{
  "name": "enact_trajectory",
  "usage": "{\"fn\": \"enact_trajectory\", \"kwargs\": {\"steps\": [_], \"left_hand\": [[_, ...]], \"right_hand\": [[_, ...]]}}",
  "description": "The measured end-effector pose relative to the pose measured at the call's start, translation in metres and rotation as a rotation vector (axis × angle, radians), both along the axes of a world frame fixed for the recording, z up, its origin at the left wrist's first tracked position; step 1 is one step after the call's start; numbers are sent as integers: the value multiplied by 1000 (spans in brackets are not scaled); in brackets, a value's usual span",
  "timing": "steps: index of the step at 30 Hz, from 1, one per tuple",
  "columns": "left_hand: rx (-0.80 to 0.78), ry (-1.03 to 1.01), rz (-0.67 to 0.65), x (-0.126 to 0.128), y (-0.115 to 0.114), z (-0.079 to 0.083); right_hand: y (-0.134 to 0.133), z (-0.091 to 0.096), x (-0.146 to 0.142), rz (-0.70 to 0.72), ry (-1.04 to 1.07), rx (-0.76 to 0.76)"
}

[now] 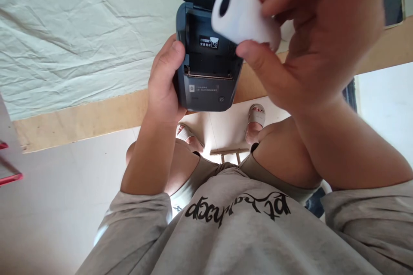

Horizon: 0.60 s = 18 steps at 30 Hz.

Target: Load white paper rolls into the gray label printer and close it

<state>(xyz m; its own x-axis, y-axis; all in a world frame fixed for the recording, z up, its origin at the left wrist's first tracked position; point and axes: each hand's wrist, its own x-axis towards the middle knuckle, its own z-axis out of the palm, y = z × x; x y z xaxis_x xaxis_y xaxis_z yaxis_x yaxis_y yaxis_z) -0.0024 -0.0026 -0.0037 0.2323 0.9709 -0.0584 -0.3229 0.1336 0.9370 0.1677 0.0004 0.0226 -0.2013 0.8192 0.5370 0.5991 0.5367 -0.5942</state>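
My left hand (166,81) grips the left side of a small dark printer (206,73), whose lid is flipped up and whose paper bay lies bare. My right hand (309,38) pinches a white paper roll (243,15) between thumb and fingers, just above and to the right of the open bay. The roll's hollow core faces me. The printer hangs in the air over the table edge.
A wooden table (97,116) draped with a wrinkled pale cloth (80,30) stands in front of me. Below are my knees, sandalled feet (256,118) and a stool rung on a white floor. A red object (9,176) sits at the far left.
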Motion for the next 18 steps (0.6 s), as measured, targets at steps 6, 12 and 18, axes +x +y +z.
{"fn": "enact_trajectory", "kwargs": {"steps": [6, 12, 18], "left_hand": [[19, -48, 120, 5, 1, -5], [52, -68, 108, 1, 2, -8], [74, -119, 88, -2, 4, -13]], "right_hand": [[-6, 10, -21, -26, -194, 21], [-5, 5, -25, -53, -96, 79], [2, -5, -25, 17, -31, 81]]}}
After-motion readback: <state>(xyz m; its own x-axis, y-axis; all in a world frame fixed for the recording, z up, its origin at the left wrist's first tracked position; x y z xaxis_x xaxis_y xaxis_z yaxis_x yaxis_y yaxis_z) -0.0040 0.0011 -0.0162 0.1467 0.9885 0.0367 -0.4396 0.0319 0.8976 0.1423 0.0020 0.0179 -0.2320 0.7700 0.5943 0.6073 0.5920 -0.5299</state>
